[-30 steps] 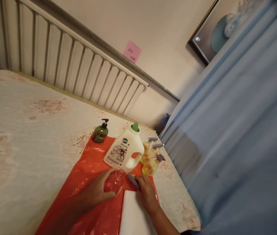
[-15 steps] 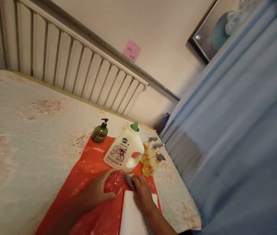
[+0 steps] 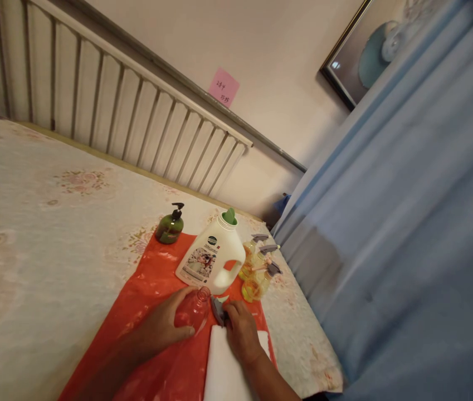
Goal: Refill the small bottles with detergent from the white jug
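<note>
My left hand (image 3: 169, 323) wraps round a clear, open-necked bottle (image 3: 198, 312) that stands on a red plastic sheet (image 3: 148, 295). Just right of the bottle, my right hand (image 3: 239, 328) grips a grey spray nozzle (image 3: 218, 309), its fingers closed round it. The nozzle is apart from the bottle's mouth. Below my right hand lies a folded white towel (image 3: 223, 365). Behind both hands stands a large cream detergent jug (image 3: 209, 256) with its cap off and a green spout in its neck.
Several spray bottles with yellow liquid (image 3: 253, 288) stand right of the jug. A green pump bottle (image 3: 170, 227) stands at its left. Flowered cloth (image 3: 94, 234) covers the table. A radiator (image 3: 136, 111) runs behind it, and a blue curtain (image 3: 386, 234) hangs at the right.
The grey spray nozzle has shifted slightly left and turned more upright in my right hand. My left hand stays round the bottle, with a very slight shift to the left.
</note>
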The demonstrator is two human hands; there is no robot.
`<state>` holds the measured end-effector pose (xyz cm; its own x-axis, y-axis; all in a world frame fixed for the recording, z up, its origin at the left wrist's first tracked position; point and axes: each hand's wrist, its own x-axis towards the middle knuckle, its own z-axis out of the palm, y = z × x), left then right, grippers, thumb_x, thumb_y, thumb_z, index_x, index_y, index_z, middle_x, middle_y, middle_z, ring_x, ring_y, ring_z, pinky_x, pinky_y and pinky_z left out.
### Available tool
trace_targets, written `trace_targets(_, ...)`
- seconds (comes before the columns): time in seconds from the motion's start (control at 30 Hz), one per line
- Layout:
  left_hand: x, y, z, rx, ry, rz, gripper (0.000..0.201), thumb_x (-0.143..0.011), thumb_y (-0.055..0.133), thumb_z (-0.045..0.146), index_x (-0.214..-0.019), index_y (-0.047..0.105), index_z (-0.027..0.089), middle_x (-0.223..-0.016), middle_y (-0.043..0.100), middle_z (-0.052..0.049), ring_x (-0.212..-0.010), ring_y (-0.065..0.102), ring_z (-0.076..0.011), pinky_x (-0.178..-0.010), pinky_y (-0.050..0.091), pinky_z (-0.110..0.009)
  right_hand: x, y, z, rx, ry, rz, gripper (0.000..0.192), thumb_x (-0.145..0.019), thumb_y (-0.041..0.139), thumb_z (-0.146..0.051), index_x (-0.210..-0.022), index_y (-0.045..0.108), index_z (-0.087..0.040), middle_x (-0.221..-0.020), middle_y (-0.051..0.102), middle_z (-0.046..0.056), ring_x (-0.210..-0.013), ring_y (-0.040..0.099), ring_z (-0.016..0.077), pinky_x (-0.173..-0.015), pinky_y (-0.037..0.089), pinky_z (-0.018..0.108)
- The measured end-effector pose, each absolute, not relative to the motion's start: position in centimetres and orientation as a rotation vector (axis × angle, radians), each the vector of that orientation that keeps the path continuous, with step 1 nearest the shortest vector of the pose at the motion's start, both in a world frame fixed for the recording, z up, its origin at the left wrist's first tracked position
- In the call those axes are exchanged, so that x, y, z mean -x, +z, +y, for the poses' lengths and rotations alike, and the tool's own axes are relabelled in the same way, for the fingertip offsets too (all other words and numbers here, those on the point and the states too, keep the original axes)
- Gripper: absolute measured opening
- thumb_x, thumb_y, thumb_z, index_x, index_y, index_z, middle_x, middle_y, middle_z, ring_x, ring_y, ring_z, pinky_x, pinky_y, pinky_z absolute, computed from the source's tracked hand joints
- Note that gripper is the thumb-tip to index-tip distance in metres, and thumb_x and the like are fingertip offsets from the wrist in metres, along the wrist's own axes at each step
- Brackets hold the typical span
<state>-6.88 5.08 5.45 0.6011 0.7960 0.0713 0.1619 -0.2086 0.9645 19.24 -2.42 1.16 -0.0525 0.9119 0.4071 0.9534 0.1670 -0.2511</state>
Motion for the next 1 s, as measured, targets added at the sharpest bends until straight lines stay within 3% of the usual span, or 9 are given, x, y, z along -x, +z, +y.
trace_targets(1.0, 6.87, 5.24, 4.80, -1.708, 0.715, 0.730, 0.080, -0.066, 0.063, 0.019, -0.143, 0.041, 0.020, -0.152, 0.046, -0.008, -0.142, 0.039, -0.0290, -0.119, 0.032, -0.042, -18.60, 1.84, -2.36, 1.719, -0.034, -1.926, 0.030, -0.070, 0.051, -0.003, -0.089, 0.067, -0.019, -0.088, 0.063, 0.005, -0.084, 0.054, 0.0212, -0.075, 0.041, 0.033)
